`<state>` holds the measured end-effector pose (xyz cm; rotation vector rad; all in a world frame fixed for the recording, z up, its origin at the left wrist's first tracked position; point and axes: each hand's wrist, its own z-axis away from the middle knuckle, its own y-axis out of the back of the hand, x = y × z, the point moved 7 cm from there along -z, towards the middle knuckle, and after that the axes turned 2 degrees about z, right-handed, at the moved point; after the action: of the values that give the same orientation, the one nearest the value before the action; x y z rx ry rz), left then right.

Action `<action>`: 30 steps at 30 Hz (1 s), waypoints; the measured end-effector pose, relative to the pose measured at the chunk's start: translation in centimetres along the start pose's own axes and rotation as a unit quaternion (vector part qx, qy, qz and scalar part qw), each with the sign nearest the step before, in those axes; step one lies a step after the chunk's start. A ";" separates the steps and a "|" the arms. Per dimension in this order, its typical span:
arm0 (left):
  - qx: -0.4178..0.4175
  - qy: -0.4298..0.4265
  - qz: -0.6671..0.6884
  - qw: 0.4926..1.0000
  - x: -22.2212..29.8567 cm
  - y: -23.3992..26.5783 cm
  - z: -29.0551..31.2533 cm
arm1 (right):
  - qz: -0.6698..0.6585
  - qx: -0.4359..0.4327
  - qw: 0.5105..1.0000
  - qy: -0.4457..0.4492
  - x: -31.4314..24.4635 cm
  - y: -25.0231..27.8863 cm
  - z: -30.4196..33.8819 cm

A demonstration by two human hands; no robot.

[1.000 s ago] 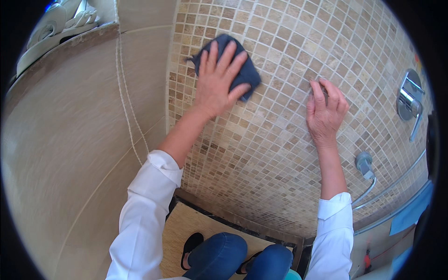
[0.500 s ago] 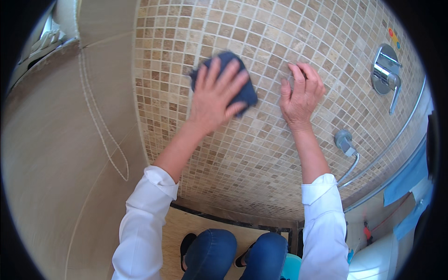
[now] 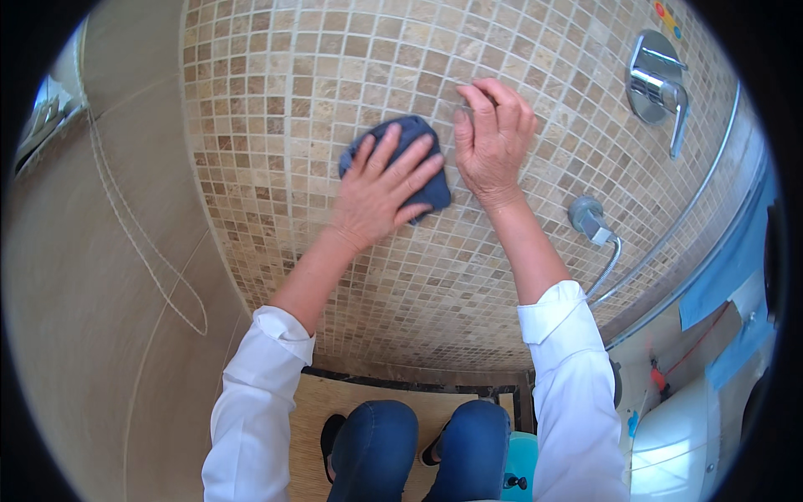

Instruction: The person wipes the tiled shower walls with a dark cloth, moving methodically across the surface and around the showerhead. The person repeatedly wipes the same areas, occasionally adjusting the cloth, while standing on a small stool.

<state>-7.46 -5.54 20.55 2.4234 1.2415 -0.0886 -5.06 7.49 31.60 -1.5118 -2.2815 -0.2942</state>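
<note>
The left hand (image 3: 381, 188) lies flat, fingers spread, pressing a dark blue-grey folded cloth (image 3: 410, 159) against the wall of small beige and brown mosaic tiles (image 3: 276, 125); the right hand (image 3: 493, 138), just beside the cloth, rests open with fingertips on the tiles and holds nothing. Wiping looks to be mid-course: no wet or clean patch marks out finished tiles. By my judgement, the tiles toward the chrome lever mixer (image 3: 659, 88), beyond the right hand, are still to do.

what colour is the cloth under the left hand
Dark blue cloth, pressed flat under the left hand; the head view shows it.
</note>
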 end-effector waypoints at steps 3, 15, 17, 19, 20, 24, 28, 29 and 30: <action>0.106 0.078 0.017 0.991 -1.6 2.4 -3.3 | 0.009 -0.018 1.000 0.023 0.9 0.5 -0.4; 0.017 -0.011 0.057 0.998 4.7 -2.0 -3.1 | 0.062 0.040 0.997 0.026 7.2 3.6 -1.3; 0.063 0.029 0.077 0.995 4.8 -0.9 -5.0 | 0.035 0.079 0.996 -0.008 8.2 3.8 -1.2; 0.094 0.081 0.055 0.991 5.5 -0.8 -6.5 | -0.015 0.132 0.990 -0.048 9.0 3.9 -1.0; 0.074 0.068 0.056 0.993 6.5 -1.6 -6.7 | -0.032 0.143 0.987 -0.058 9.0 3.9 -1.0; -0.036 -0.079 0.060 0.994 11.3 -5.8 -4.7 | -0.035 0.135 0.988 -0.061 9.1 4.5 -1.2; -0.058 -0.119 0.056 0.990 9.5 -4.7 -5.4 | -0.020 0.136 0.989 -0.057 9.2 4.5 -0.8; -0.026 -0.081 0.050 0.995 8.0 -3.3 -6.6 | -0.017 0.135 0.989 -0.057 9.3 4.6 -1.1; 0.004 -0.044 0.040 0.998 6.2 -1.5 -7.9 | -0.017 0.134 0.989 -0.056 9.3 4.7 -1.3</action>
<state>-5.97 3.09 25.80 2.4458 1.1063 -0.1755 -3.67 16.62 36.55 -1.3839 -2.3226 0.0896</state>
